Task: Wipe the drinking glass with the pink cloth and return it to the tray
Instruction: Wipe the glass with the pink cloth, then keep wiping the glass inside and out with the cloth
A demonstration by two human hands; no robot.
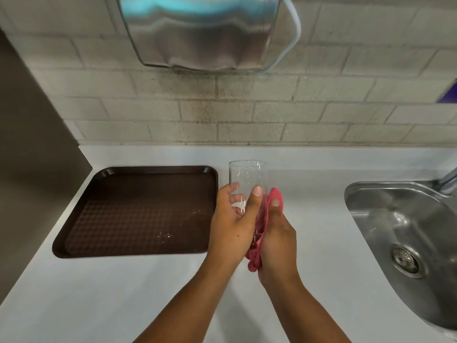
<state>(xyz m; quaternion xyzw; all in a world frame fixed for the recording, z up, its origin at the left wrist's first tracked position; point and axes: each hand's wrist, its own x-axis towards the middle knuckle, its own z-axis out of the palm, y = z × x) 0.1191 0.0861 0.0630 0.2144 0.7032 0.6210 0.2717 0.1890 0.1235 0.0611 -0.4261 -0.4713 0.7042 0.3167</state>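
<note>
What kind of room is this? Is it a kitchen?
Probably a kitchen or canteen wash-up spot. There is a steel sink set in a white counter, a brown serving tray, and a tiled wall behind. Someone is wiping a drinking glass with a pink cloth.

To my left the brown tray [138, 211] lies bare, with open white counter [123, 293] between it and me. The sink [395, 219] cuts into the counter on my right, its tap [448, 180] at the edge, I think. A metal dispenser [197, 33] hangs overhead on the wall.
</note>
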